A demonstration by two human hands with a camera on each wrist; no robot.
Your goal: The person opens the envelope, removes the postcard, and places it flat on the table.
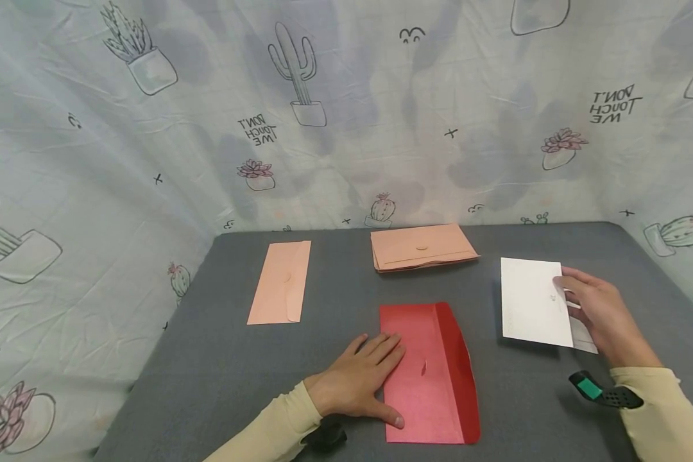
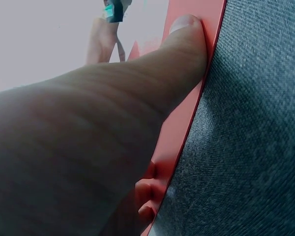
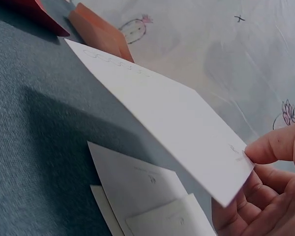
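Red envelope, lower centre, head view: left edge partly covered by your left hand. White card, right: print too small to read; your right hand has fingers partly hidden behind it. Lower cards: cut off by the right wrist view's bottom edge.

The left forearm is slanting in from the lower left, its left grip lying palm down, fingers pointing outward, thumb standing well apart. The right forearm is slanting in from the lower right, its right grip pinching between thumb and curled fingers.
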